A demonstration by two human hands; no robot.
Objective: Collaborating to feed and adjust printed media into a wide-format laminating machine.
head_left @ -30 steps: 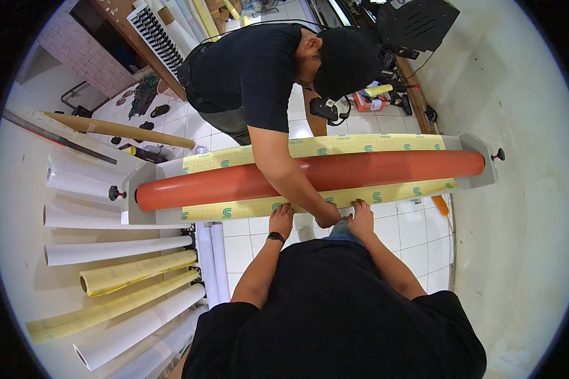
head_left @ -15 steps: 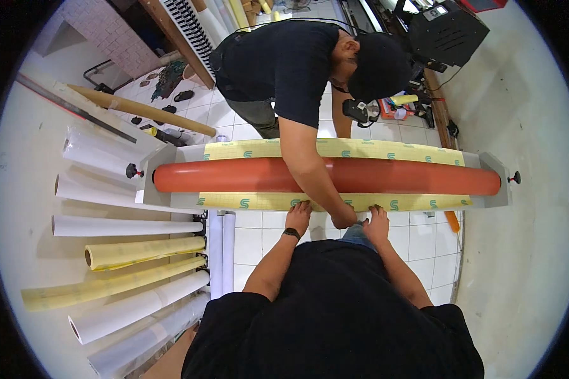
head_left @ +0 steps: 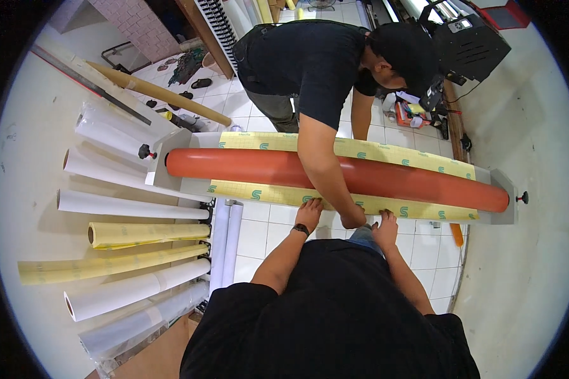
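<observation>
A sheet of yellow gridded backing paper (head_left: 257, 192) with green printed marks lies under a long red roller (head_left: 234, 166), showing on both its far and near sides. My left hand (head_left: 309, 213) pinches the sheet's near edge left of centre. Farther right, my right hand (head_left: 385, 228) has its fingers closed on the same edge. Between my hands is a co-worker's hand (head_left: 353, 218), lowered near that edge; the arm crosses over the roller from the far side. What those fingers do is hard to make out.
Black knobs stand at both roller ends, the left knob (head_left: 146, 151) and the right knob (head_left: 523, 198). Wrapped rolls (head_left: 133, 204) jut from the left wall. A cardboard tube (head_left: 161, 93) leans beyond them. The co-worker (head_left: 303, 69) bends over the machine's far side.
My view has turned a little, so the roller now slants down to the right. Both my hands stay at the sheet's near edge. The co-worker's head has turned.
</observation>
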